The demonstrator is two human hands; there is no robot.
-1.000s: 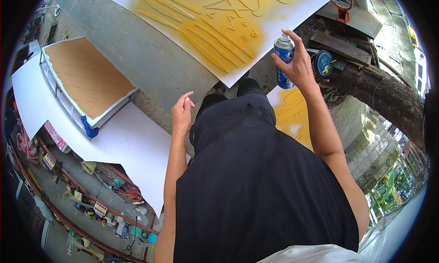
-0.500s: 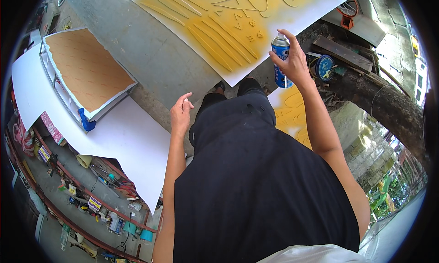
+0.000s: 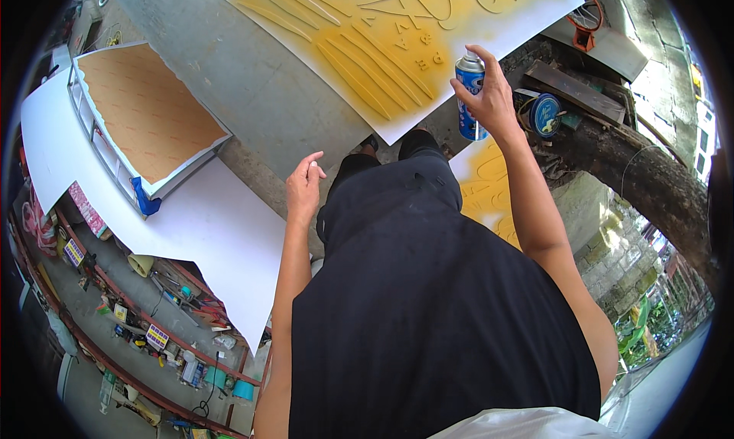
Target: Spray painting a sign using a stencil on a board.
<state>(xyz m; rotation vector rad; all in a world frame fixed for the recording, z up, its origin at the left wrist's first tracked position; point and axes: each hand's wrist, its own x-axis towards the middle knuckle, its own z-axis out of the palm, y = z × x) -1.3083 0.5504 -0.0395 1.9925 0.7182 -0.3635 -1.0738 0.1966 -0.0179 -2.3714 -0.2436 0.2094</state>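
Note:
My right hand (image 3: pixel 497 99) is wrapped round a blue spray can (image 3: pixel 469 87) with a silver top, its index finger resting on the nozzle. The can stands upright beside the near right edge of a large white sheet (image 3: pixel 527 28). Raised letters and long curved shapes (image 3: pixel 376 72) lie on that sheet under yellow-gold paint. Off to the left, over the floor, my left hand (image 3: pixel 303 188) holds nothing; its index finger is stretched out and the others are loosely bent. Another yellow-sprayed sheet (image 3: pixel 485 183) shows partly, behind my right forearm and body.
At left, a brown board in a metal frame (image 3: pixel 149 114) lies on white sheeting (image 3: pixel 229 225). Red-edged shelves (image 3: pixel 99 275) hold tools and supplies. To the right are a tree trunk (image 3: pixel 650 160), a round blue lid (image 3: pixel 544 116), planks (image 3: pixel 573 91) and an orange hoop (image 3: pixel 585 38).
My right hand has risen very slightly with the spray can. My left hand stays almost where it was, and the view has shifted a little.

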